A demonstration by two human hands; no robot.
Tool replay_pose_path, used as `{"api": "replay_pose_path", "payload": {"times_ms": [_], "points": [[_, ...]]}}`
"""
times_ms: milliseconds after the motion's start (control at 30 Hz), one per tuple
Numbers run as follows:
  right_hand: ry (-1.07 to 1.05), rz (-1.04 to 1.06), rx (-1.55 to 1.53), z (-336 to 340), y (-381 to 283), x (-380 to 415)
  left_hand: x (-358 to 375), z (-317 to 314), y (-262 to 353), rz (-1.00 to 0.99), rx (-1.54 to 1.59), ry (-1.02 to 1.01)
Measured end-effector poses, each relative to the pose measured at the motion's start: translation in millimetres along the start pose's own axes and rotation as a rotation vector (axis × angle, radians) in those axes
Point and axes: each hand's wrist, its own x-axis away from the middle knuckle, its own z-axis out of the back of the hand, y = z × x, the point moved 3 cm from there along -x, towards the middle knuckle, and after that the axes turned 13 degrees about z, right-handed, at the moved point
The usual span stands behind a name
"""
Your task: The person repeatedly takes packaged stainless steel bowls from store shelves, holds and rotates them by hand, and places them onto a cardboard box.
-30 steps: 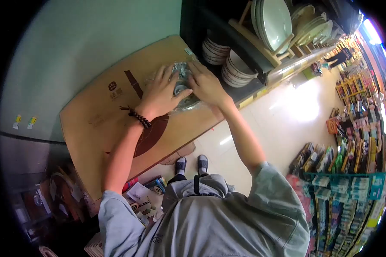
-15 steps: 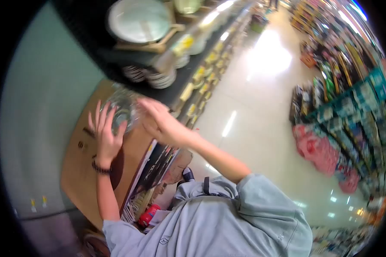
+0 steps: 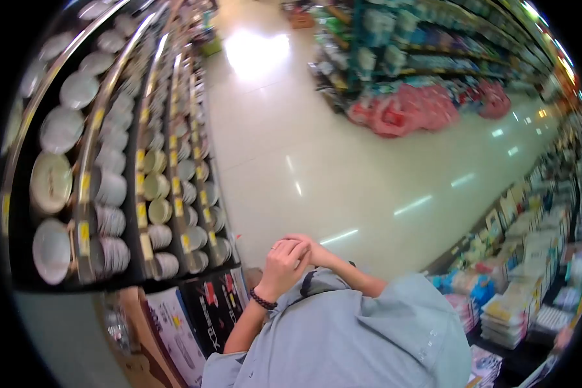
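Note:
My left hand (image 3: 282, 266), with a dark beaded bracelet at the wrist, rests against my right hand (image 3: 309, 248) in front of my waist. The two hands are clasped together, and the fingers of my left hand lie over my right hand. A ring shows on my left hand. No object can be made out in either one. At the lower left, a clear glass or plastic item (image 3: 118, 326) sits on a brown wooden surface (image 3: 136, 362), apart from both hands.
Shelves of stacked bowls and plates (image 3: 110, 184) line the left. Printed boxes (image 3: 204, 317) stand below them. Pink plastic bags (image 3: 410, 110) lie on the pale floor (image 3: 265, 155) by the far shelves. Packaged goods (image 3: 511, 304) fill a display at the right.
The view has turned to the right. Both hands have left the clear item on the wooden surface and come together at my waist.

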Motion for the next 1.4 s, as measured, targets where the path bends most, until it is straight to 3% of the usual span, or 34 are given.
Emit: {"api": "replay_pose_path", "payload": {"times_ms": [167,333,433,600,633,767,867,1033,1133,1333,1400], "points": [[0.53,-0.17,-0.014,115,-52,44,-75,-74,72,-0.309,0.134,-0.092],[0.953,-0.338,0.046,195,-69,109,-118,-155,89,-0.297,0.264,-0.388],[1.076,-0.363,0.031,235,-65,143,-157,-196,95,-0.212,0.308,-0.56],[1.163,-0.4,0.033,313,-52,159,-239,-273,106,0.026,0.392,-0.769],[1.153,-0.399,0.014,334,-49,156,-260,-292,109,0.022,0.411,-0.759],[0.898,-0.677,0.538,422,-97,120,-355,-350,149,-0.049,0.49,-0.774],[0.76,-0.588,0.777,484,-120,112,-432,-383,195,-0.199,0.504,-0.652],[1.216,-0.404,0.507,554,-163,135,-525,-440,270,-0.328,0.458,-0.662],[1.316,-0.355,0.594,598,-165,163,-553,-485,306,-0.389,0.431,-0.731],[1.277,-0.432,0.618,722,-182,208,-575,-600,371,-0.482,0.369,-1.016],[1.173,-0.424,0.813,780,-183,231,-596,-637,405,-0.534,0.337,-1.042]]}}
